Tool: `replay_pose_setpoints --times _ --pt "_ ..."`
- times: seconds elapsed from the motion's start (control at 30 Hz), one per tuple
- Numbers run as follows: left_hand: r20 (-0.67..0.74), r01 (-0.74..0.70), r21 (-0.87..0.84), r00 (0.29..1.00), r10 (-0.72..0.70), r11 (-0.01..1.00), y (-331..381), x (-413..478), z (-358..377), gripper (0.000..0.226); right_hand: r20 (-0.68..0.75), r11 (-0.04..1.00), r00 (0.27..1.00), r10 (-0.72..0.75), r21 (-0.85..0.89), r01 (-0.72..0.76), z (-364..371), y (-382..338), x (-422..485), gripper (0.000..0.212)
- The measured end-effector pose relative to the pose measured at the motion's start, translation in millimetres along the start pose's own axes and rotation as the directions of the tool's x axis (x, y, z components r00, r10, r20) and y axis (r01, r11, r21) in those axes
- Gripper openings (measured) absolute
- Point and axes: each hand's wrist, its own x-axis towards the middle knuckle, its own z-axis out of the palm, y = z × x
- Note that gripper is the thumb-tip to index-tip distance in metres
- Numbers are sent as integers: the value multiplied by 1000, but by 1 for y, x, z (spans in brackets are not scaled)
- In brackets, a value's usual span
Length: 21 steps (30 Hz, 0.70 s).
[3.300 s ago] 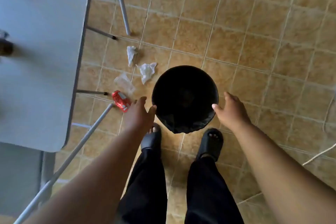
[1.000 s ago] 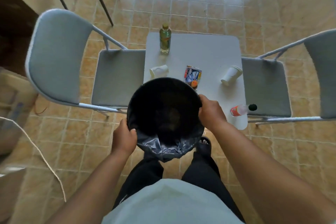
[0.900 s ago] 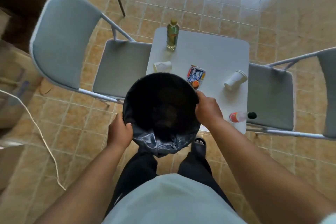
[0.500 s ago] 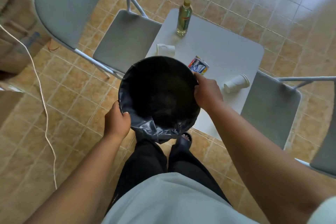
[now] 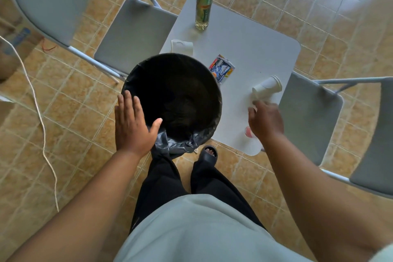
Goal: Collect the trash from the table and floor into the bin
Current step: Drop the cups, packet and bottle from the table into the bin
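Observation:
The black bin (image 5: 172, 100), lined with a dark bag, stands against the near-left edge of the small white table (image 5: 255, 49). My left hand (image 5: 133, 125) rests flat on the bin's left rim with its fingers spread. My right hand (image 5: 265, 122) hovers over the table, blurred, with its fingertips just short of a white paper cup (image 5: 267, 88) lying on its side. Also on the table are a snack wrapper (image 5: 222, 68), a crushed paper cup (image 5: 181, 44), a green bottle (image 5: 203, 6), and a small pink-orange bottle (image 5: 248, 132) mostly hidden under my right hand.
Grey folding chairs stand on both sides of the table: the left chair (image 5: 136, 34) and the right chair (image 5: 308, 117). A white cord (image 5: 43, 125) runs across the tiled floor at left. My legs and a black sandal (image 5: 208, 154) are just below the bin.
Both hands have let go of the bin's rim. My right hand moved right, over the table toward the lying paper cup; my left hand opened flat on the rim.

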Motion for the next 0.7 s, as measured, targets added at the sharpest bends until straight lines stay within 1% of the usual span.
replay_pose_setpoints --times 0.07,0.1,0.13,0.2,0.27,0.4,0.47,0.5,0.53,0.57,0.6,0.63,0.67,0.7 --pt "-10 12 21 1000 -12 1000 -6 3 -3 91 80 977 994 69 -205 -52 5 22 -1 32" --pt "-13 11 22 1000 -11 1000 -7 3 -3 91 128 955 985 117 -285 -76 7 31 -3 35" --pt "-11 7 19 1000 -7 1000 -7 3 -2 91 171 940 971 166 -326 -103 8 40 -5 39" --pt "-18 -2 20 1000 2 1000 -7 3 -1 90 242 945 941 239 -279 -168 13 53 -7 43" --pt "-28 0 23 1000 0 1000 -6 4 0 89 274 961 929 251 -187 -204 19 59 -5 42" --pt "-43 11 22 999 -10 1000 -5 5 -1 91 202 976 956 211 -106 -192 21 60 -1 22" --pt "-42 12 29 999 -11 999 -5 5 -1 91 124 987 979 160 -53 -155 16 53 4 18" --pt "-44 14 26 999 -13 1000 -5 5 -1 91 58 992 991 122 5 -123 10 47 7 17" --pt "-46 17 23 999 -16 1000 -6 5 -1 91 -33 993 996 81 83 -78 1 37 9 16" --pt "-49 18 23 999 -17 1000 -6 5 -1 91 -153 986 987 37 166 -11 -11 25 10 14" --pt "-49 16 25 999 -14 1000 -6 5 -1 90 -296 968 955 -7 238 81 -25 10 10 12" --pt "-50 13 27 999 -12 1000 -6 5 0 90 -431 937 902 -39 298 183 -41 -7 8 10" --pt "-51 11 29 999 -10 1000 -6 5 0 90 -538 892 841 -55 352 284 -56 -23 6 10" --pt "-51 11 31 999 -9 999 -7 5 0 90 -611 840 790 -55 399 368 -69 -39 2 12"
